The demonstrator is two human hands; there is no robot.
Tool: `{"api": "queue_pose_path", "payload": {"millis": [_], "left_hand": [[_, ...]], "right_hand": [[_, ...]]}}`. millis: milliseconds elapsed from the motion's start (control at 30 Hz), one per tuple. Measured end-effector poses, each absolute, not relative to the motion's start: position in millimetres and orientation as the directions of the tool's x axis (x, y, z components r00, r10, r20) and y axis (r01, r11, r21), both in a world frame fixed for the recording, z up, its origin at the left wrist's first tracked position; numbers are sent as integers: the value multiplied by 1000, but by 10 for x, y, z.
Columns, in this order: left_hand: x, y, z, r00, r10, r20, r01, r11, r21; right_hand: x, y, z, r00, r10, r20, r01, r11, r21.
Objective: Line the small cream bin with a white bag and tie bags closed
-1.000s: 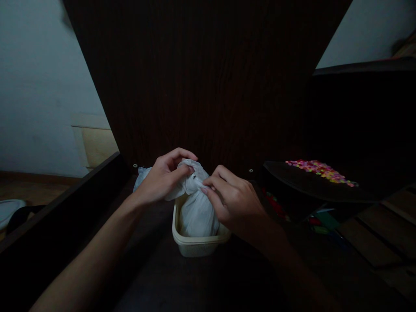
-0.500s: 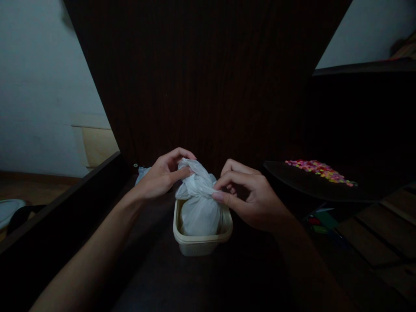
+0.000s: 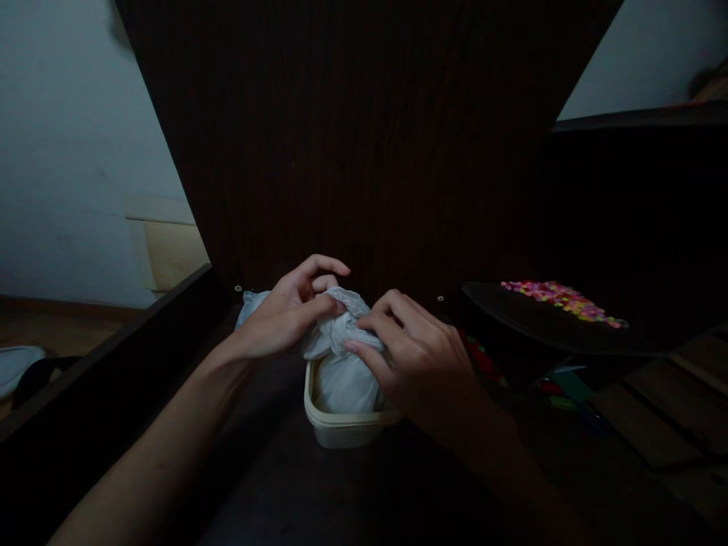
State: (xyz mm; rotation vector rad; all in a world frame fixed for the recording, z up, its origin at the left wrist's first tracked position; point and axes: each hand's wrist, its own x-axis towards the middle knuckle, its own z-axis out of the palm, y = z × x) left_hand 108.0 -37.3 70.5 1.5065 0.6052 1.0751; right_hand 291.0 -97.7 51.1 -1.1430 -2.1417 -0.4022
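A white plastic bag (image 3: 346,383), bunched and twisted at its top, sits inside a cream rectangular container (image 3: 346,428) in front of me. My left hand (image 3: 296,311) pinches the gathered top of the bag from the left, its index finger raised. From the right, my right hand (image 3: 412,349) grips a fold of the bag's neck between thumb and fingers, covering the container's right rim. What the bag holds is hidden by the plastic.
Behind the container rises a dark wooden panel (image 3: 364,152). Another pale plastic bag (image 3: 250,307) lies behind my left wrist. Colourful small pieces (image 3: 563,299) cover part of a dark ledge at right. A dark raised edge (image 3: 114,349) runs along the left.
My right hand has moved left and inward over the bag, closer to my left hand. The bag's twisted top is lower and more bunched. The container stays in place.
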Motion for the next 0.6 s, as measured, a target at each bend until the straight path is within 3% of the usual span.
{"api": "queue_pose_path", "payload": {"millis": [133, 433, 600], "left_hand": [[1090, -306, 642, 462, 832, 307, -269, -199, 942], [1013, -83, 531, 347, 888, 301, -220, -234, 947], [946, 3, 488, 270, 916, 296, -228, -238, 944]], "right_hand": [[2962, -940, 532, -429, 625, 653, 769, 631, -99], [3160, -841, 677, -310, 683, 662, 516, 706, -486], [3370, -778, 711, -162, 784, 599, 202, 621, -758]]}}
